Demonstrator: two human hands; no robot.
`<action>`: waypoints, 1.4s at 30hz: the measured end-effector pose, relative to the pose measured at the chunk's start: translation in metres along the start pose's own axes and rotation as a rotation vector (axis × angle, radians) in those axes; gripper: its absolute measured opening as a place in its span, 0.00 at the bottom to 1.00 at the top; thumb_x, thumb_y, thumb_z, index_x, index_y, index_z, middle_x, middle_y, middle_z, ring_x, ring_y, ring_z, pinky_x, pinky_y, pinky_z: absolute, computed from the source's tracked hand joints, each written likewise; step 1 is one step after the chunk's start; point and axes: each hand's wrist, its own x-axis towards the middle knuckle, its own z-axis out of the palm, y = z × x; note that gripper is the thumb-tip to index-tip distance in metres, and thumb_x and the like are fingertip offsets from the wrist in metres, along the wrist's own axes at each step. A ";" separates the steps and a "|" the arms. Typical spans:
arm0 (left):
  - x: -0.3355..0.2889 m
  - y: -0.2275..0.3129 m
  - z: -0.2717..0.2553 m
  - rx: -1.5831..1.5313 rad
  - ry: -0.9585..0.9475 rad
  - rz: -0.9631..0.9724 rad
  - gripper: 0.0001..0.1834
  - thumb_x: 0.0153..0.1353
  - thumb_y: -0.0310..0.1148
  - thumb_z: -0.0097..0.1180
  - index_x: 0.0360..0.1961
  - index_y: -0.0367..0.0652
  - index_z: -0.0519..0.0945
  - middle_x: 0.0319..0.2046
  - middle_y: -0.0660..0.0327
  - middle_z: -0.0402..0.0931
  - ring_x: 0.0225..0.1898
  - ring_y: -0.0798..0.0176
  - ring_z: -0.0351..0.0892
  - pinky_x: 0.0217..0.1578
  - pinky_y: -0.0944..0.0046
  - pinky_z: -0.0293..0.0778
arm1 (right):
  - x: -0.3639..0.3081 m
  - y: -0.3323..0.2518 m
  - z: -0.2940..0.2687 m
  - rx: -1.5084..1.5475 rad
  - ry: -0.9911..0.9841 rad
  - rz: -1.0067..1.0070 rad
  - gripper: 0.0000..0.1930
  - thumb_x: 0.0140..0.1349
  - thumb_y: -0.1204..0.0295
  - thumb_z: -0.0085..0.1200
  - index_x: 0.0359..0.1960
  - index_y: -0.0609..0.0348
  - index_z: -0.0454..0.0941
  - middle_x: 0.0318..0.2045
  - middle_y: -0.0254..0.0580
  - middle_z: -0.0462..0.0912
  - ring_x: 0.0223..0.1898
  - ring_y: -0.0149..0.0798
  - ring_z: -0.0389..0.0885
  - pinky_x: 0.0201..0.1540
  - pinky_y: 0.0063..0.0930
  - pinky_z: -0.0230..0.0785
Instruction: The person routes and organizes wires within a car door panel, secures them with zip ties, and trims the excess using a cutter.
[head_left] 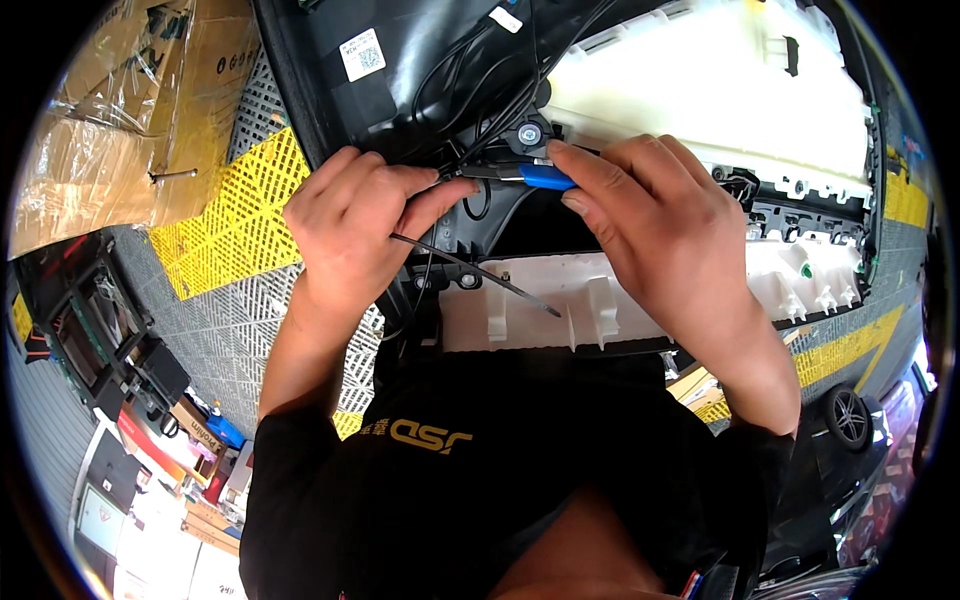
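My right hand (665,215) grips pliers with blue handles (547,177), their dark jaws pointing left. The jaw tips meet the black cables (470,150) right beside my left fingertips. My left hand (350,215) is closed, thumb and forefinger pinching at those cables; the exact spot between the fingers is hidden. From under its palm a thin black cable tie (515,288) sticks out toward the lower right. Below both hands lies a large black panel (330,95), like the back of a car door trim, with the cables running over it.
White padding (700,90) covers the panel's far right, and a pale strip (540,275) runs along its near edge. A plastic-wrapped carton (130,130) stands at left, beside yellow floor grating (240,215). A car wheel (848,418) shows at right.
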 end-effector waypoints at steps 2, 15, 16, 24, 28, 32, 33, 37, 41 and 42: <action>-0.001 0.002 -0.001 0.001 -0.008 -0.010 0.21 0.45 0.41 0.89 0.29 0.47 0.86 0.21 0.67 0.79 0.22 0.62 0.77 0.22 0.64 0.70 | -0.003 -0.003 -0.002 0.011 -0.026 0.010 0.23 0.61 0.69 0.76 0.60 0.49 0.91 0.39 0.35 0.83 0.30 0.41 0.85 0.33 0.35 0.80; -0.001 0.003 -0.001 -0.015 0.006 0.016 0.21 0.45 0.41 0.88 0.29 0.46 0.85 0.21 0.67 0.78 0.22 0.62 0.76 0.21 0.64 0.69 | -0.008 -0.007 0.011 0.213 -0.107 0.051 0.16 0.70 0.74 0.70 0.56 0.54 0.80 0.36 0.43 0.85 0.28 0.51 0.87 0.29 0.41 0.78; 0.000 0.003 -0.001 -0.011 0.004 0.020 0.21 0.45 0.41 0.88 0.29 0.45 0.85 0.21 0.67 0.78 0.22 0.62 0.76 0.21 0.64 0.69 | -0.008 -0.008 0.014 0.238 -0.126 0.073 0.16 0.71 0.74 0.68 0.56 0.55 0.77 0.35 0.45 0.85 0.29 0.53 0.88 0.29 0.42 0.78; 0.002 0.002 0.000 0.000 -0.005 0.066 0.20 0.45 0.37 0.88 0.29 0.44 0.85 0.22 0.67 0.78 0.22 0.62 0.76 0.21 0.63 0.70 | -0.006 -0.014 0.035 0.389 -0.196 0.186 0.13 0.75 0.71 0.64 0.51 0.59 0.72 0.30 0.51 0.87 0.27 0.56 0.90 0.26 0.45 0.80; 0.000 -0.001 0.000 0.007 -0.010 0.085 0.18 0.46 0.34 0.87 0.29 0.44 0.85 0.21 0.66 0.75 0.22 0.61 0.74 0.21 0.63 0.70 | -0.002 -0.023 0.041 0.295 -0.100 0.161 0.12 0.77 0.66 0.62 0.47 0.61 0.75 0.26 0.48 0.87 0.25 0.55 0.90 0.25 0.44 0.81; 0.001 0.000 0.000 0.020 -0.027 0.115 0.17 0.47 0.33 0.87 0.30 0.43 0.85 0.21 0.65 0.74 0.22 0.61 0.73 0.21 0.62 0.69 | 0.006 -0.026 0.038 0.181 -0.186 0.152 0.12 0.77 0.64 0.61 0.42 0.60 0.78 0.27 0.48 0.88 0.26 0.52 0.91 0.25 0.43 0.82; 0.001 0.001 -0.001 0.023 -0.033 0.116 0.17 0.47 0.33 0.86 0.30 0.43 0.85 0.21 0.65 0.73 0.22 0.61 0.72 0.21 0.63 0.68 | 0.008 -0.026 0.034 0.182 -0.207 0.162 0.12 0.77 0.64 0.61 0.41 0.60 0.78 0.28 0.48 0.88 0.26 0.52 0.91 0.25 0.43 0.82; 0.004 0.001 -0.001 -0.001 -0.043 0.128 0.17 0.47 0.31 0.86 0.30 0.42 0.85 0.21 0.64 0.75 0.22 0.61 0.73 0.21 0.63 0.68 | -0.002 -0.027 0.028 0.207 -0.201 0.172 0.11 0.77 0.65 0.60 0.41 0.59 0.78 0.29 0.47 0.88 0.27 0.49 0.92 0.26 0.41 0.83; -0.006 0.002 -0.005 -0.004 -0.051 0.091 0.16 0.49 0.26 0.86 0.31 0.40 0.85 0.23 0.60 0.80 0.22 0.57 0.75 0.24 0.60 0.69 | -0.004 0.006 -0.015 0.125 0.071 -0.006 0.11 0.82 0.64 0.57 0.45 0.60 0.78 0.26 0.44 0.83 0.24 0.44 0.88 0.27 0.35 0.79; -0.009 0.001 -0.005 -0.023 -0.049 0.068 0.16 0.51 0.25 0.86 0.31 0.39 0.85 0.24 0.58 0.82 0.23 0.55 0.76 0.25 0.59 0.70 | -0.004 0.004 -0.023 0.143 0.094 0.056 0.12 0.83 0.63 0.56 0.47 0.59 0.78 0.26 0.43 0.83 0.24 0.43 0.88 0.27 0.35 0.78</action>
